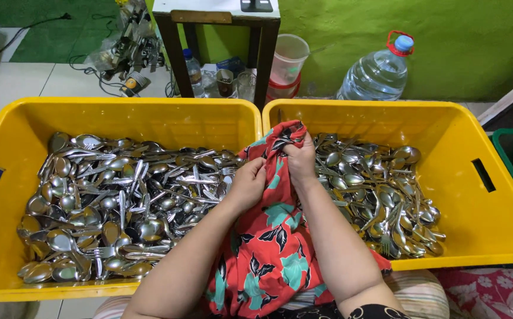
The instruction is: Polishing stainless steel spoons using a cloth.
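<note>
The red cloth [271,236], printed with teal and black leaves, runs from the person's lap up to the seam where the two yellow crates meet. Its upper end is bunched between both hands. The right hand [301,160] is clamped on the top fold of the cloth, fingers curled over it, just above the inner rim of the right crate [492,236]. The left hand [248,184] is closed against the cloth's left edge, directly beside and slightly below the right hand; whether a utensil sits inside the fold cannot be told.

To the left of the cloth, the left crate [8,124] holds a dense pile of metal spoons and forks [115,201]. To the right of the cloth, the right crate holds a smaller pile of spoons [380,195]. Beyond the cloth, against the green wall, stand a dark table leg [265,59], a plastic cup [288,59] and a large water bottle [377,74].
</note>
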